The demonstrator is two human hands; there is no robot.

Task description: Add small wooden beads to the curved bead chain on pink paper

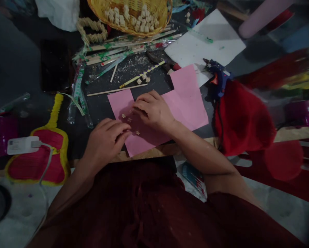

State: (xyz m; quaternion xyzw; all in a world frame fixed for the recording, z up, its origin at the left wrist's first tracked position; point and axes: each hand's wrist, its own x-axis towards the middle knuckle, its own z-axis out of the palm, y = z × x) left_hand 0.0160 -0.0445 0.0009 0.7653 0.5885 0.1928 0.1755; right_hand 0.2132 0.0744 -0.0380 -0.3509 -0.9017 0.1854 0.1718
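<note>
A cut sheet of pink paper [189, 100] lies at the table's front edge, with both hands over its left part. My left hand [104, 139] is closed in a pinch at the paper's left side; whatever is between the fingertips is too small to make out. My right hand [156, 112] hovers just beyond it, fingers curled toward the thumb, their tips partly in shadow. Between and below the hands are a few small pale stick pieces [138, 132] on the paper. Beyond the hands are small cut cubes [139, 81], a yellow twisted pencil [141, 74] and a thin wooden stick [117, 90].
Behind lie wrapped chopsticks [105, 55], a wicker basket [97, 12] of cut pieces, pliers [154, 58] and white paper [206, 41]. A blue glue gun [220, 79] and red cloth [243, 120] are right. A phone [55, 65] and a yellow-edged red guitar shape [44, 165] are left.
</note>
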